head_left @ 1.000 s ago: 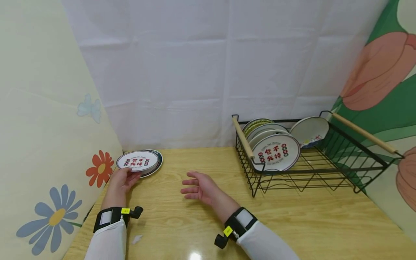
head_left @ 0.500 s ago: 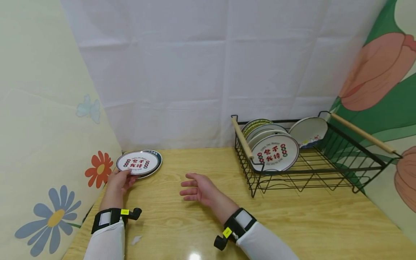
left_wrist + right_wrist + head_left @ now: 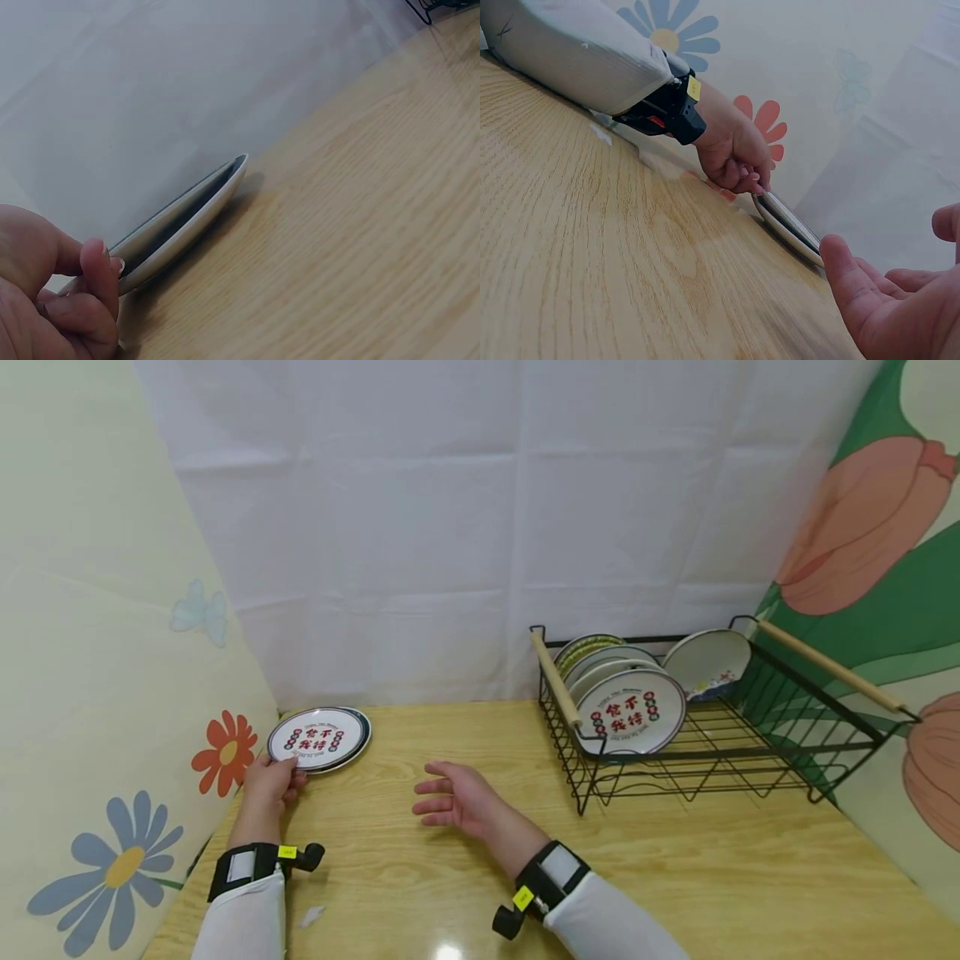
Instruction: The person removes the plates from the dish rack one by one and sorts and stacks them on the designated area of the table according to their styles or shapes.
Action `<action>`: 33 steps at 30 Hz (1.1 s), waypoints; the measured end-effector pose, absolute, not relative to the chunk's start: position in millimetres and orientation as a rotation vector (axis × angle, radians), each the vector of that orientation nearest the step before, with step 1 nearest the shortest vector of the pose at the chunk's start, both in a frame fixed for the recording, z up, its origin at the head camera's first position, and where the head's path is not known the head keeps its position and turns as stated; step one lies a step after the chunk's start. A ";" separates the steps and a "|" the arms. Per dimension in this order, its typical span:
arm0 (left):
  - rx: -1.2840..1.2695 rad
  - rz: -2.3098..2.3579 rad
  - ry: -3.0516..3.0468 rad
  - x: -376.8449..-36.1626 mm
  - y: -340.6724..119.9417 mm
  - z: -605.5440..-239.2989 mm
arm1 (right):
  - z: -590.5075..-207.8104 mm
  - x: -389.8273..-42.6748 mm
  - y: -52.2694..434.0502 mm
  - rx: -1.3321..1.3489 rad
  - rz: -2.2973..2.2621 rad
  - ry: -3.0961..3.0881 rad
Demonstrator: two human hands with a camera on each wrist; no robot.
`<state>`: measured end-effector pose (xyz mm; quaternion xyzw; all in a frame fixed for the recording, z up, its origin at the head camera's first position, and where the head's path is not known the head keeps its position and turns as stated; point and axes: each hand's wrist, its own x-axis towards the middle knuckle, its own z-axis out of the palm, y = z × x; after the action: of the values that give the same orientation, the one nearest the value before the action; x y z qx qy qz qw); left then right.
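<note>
At the table's left a white plate with red characters lies over a dark-rimmed plate. My left hand pinches the upper plate's near rim, thumb on top. In the left wrist view, fingertips sit at the edge where the two plates part, a narrow dark gap between them. My right hand is held over the middle of the table, fingers relaxed and apart, holding nothing. In the right wrist view its fingers appear in front of the stacked plates.
A black wire dish rack with wooden handles stands at the right. Several plates lean upright in its left part, and a white dish leans at the back. A white scrap lies near the front of the wooden table.
The upper plate has come down closer over the lower one, its near edge lowered with my left hand. My right hand has hardly moved; the view shifts slightly.
</note>
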<state>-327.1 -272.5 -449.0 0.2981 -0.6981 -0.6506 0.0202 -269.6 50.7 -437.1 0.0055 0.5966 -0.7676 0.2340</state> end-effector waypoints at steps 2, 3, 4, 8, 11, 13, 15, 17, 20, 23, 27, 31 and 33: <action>0.932 -2.009 -2.175 -327.7 -272.9 -451.1 | -437.1 -269.4 50.3 0.011 -2.105 1.639; 0.931 -2.008 -2.176 -327.8 -273.3 -451.9 | -437.4 -269.5 50.1 0.009 -2.105 1.640; 0.927 -2.011 -2.176 -327.9 -273.7 -452.2 | -437.5 -269.5 50.0 0.008 -2.105 1.641; 0.917 -2.006 -2.192 -328.1 -274.9 -452.8 | -437.6 -269.4 50.1 0.004 -2.104 1.643; 0.916 -1.998 -2.218 -327.7 -274.8 -452.1 | -437.7 -269.1 50.3 0.002 -2.100 1.647; 0.923 -1.994 -2.231 -327.6 -274.4 -451.9 | -438.0 -269.2 50.3 -0.003 -2.096 1.649; 0.929 -2.002 -2.234 -327.5 -274.0 -451.6 | -438.3 -269.0 50.4 -0.004 -2.096 1.651; 0.937 -2.012 -2.236 -327.8 -273.9 -451.3 | -438.3 -268.7 50.6 -0.006 -2.099 1.653; 0.937 -2.033 -2.237 -327.1 -273.7 -449.9 | -438.5 -268.6 51.3 0.000 -2.105 1.649; 0.933 -2.043 -2.239 -326.3 -274.6 -447.8 | -438.4 -268.5 52.5 0.002 -2.112 1.643; 0.951 -2.064 -2.221 -325.5 -275.7 -443.9 | -437.2 -268.4 54.7 0.005 -2.118 1.637; 0.940 -2.054 -2.196 -325.0 -275.0 -437.1 | -434.7 -269.5 56.6 0.006 -2.123 1.629; 0.906 -2.032 -2.186 -324.4 -273.2 -431.7 | -432.2 -270.0 58.4 -0.010 -2.126 1.626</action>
<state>-324.4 -273.2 -431.7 0.2906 -0.7009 -0.6513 0.0113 -270.0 58.4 -432.2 -0.0036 0.5913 -0.7728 0.2305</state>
